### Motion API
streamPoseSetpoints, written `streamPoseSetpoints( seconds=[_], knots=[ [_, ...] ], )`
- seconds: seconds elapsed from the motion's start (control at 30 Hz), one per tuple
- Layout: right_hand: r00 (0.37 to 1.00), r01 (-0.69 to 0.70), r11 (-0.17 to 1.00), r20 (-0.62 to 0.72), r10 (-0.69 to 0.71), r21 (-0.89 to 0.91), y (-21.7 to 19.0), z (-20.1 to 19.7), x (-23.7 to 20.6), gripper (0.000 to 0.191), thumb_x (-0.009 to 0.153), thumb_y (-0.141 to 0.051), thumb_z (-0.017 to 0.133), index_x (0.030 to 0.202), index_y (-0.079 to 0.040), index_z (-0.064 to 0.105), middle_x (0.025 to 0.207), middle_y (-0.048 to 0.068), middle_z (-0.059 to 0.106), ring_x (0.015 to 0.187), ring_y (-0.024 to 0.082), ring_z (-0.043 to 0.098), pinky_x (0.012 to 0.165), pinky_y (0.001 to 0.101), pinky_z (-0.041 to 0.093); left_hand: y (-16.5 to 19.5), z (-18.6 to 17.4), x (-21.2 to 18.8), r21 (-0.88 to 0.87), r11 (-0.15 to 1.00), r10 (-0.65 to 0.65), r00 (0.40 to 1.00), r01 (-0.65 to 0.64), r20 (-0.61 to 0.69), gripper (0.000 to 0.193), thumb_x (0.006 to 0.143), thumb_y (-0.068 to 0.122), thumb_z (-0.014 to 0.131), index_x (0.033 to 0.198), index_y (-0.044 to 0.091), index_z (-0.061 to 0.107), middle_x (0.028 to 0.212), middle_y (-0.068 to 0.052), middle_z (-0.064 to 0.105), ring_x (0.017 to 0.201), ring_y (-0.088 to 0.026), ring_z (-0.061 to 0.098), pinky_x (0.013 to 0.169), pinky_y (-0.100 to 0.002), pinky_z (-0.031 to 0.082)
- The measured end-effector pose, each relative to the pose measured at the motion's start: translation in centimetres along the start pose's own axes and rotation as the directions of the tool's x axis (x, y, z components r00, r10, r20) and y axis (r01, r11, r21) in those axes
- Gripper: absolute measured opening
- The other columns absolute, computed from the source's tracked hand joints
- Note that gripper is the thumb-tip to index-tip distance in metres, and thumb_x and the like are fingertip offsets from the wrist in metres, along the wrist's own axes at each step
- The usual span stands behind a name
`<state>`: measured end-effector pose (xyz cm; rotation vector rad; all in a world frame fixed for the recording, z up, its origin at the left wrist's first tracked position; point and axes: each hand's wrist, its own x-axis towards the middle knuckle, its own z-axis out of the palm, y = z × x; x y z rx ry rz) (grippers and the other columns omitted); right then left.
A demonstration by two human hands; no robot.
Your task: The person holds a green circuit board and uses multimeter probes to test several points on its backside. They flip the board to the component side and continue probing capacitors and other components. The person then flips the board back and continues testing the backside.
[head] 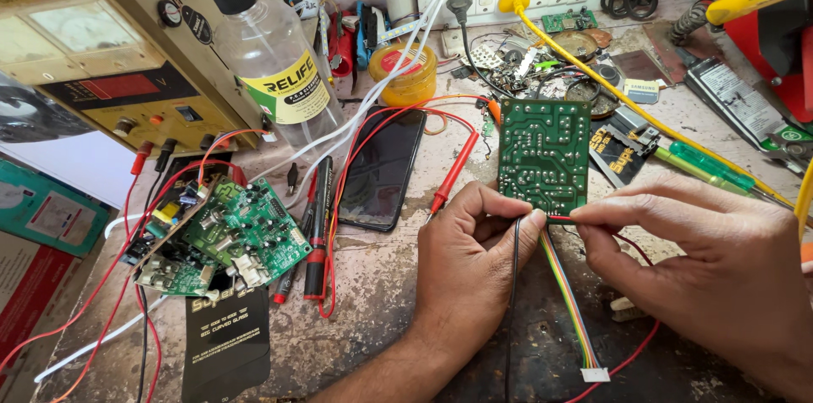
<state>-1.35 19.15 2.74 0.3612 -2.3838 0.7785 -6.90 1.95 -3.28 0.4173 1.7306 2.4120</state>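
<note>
Pinching the board (543, 153) by its lower edge with my left hand (468, 259), I keep it upright above the bench (373, 284). My right hand (703, 259) is closed on a red wire (561, 219) at that edge. Tugging could tear the wire's joint, or the ribbon cable (566, 293) hanging below might snag and twist the board loose.

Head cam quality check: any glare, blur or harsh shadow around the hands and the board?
Head view: even daylight, soft shadows under both hands; the green circuit board and left hand are sharp; the right hand is sharp too; mild glare on the clear bottle and the black phone screen; slight wide-angle stretch at the edges.
</note>
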Motion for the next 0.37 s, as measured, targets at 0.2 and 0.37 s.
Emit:
streamPoseSetpoints(
  seconds=[0.2, 0.37],
  knots=[
    [1.0, -0.006, 1.0, -0.016, 0.006, 0.002, -0.3, -0.1, 0.2, 0.018, 0.077, -0.006, 0.08, 0.094, -0.006, 0.078, 0.085, 0.004, 0.076, 0.075, 0.012, 0.07, 0.066, 0.0234, 0.057, 0.0, 0.0, 0.0, 0.02, 1.0, 0.006, 1.0, -0.006, 0.0, 0.011, 0.091, 0.004, 0.076, 0.096, 0.001, 0.066, 0.091, -0.002, 0.073, 0.083, -0.004, 0.068, 0.074, -0.02, 0.057],
    [1.0, -0.021, 0.999, 0.002, 0.021, -0.037, -3.5, -0.6, 2.5, 0.017, 0.075, -0.007, 0.082, 0.092, -0.007, 0.079, 0.082, 0.004, 0.076, 0.074, 0.013, 0.07, 0.065, 0.0244, 0.057, -0.1, 0.0, 0.1, 0.034, 0.999, 0.002, 1.0, -0.002, -0.004, 0.012, 0.091, 0.004, 0.076, 0.096, 0.001, 0.067, 0.091, -0.003, 0.074, 0.084, -0.005, 0.069, 0.074, -0.021, 0.057]
  ],
)
